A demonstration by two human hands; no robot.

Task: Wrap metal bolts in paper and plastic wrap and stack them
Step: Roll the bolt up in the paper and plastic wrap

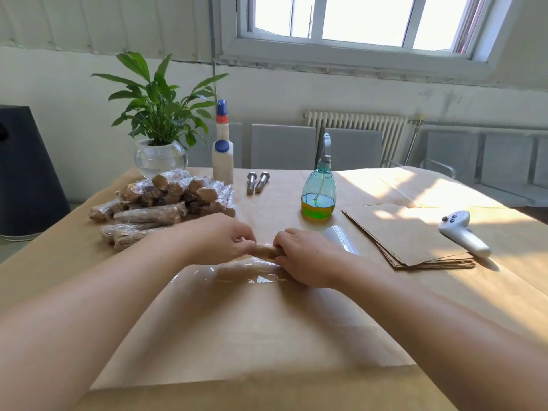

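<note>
Brown paper-wrapped bolt [265, 251] at mid-table, lying crosswise on clear plastic wrap [237, 292], pinched at each end by left hand [221, 240] and right hand [299, 256]. Stack of wrapped bolts [166, 200] far left (near a potted plant [157, 114]). Two bare bolts [257, 182] beyond, beside spray bottle [318, 188].

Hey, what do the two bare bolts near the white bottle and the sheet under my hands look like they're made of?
The two bolts look like plain grey steel with a dull metallic sheen, hex heads and threaded shanks; the exact alloy or plating can't be told. The sheet looks like thin clear plastic film: glossy, wrinkled, with the brown paper visible through it.
</note>
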